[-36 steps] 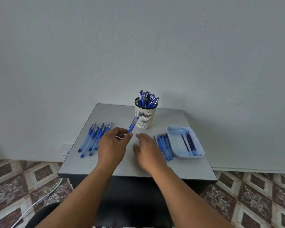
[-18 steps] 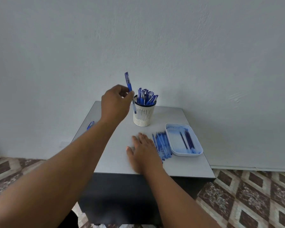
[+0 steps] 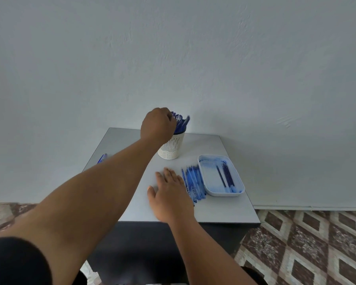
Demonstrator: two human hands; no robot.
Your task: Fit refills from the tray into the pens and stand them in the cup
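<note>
Pens (image 3: pixel 180 123) in the cup (image 3: pixel 171 148) are gaining 1 as the left hand (image 3: pixel 157 125), now lowered, is clenching over it, grasp unclear.

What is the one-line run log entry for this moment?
left hand: over cup | right hand: flat on table | refills: in tray

- The left hand (image 3: pixel 157 125) and forearm cover the cup (image 3: pixel 171 148) mouth from the left.
- Bare tabletop (image 3: pixel 203 145) lies between cup and tray (image 3: pixel 220 175).
- Loose pens (image 3: pixel 193 184) fill the gap between right hand (image 3: pixel 169 192) and tray.
</note>
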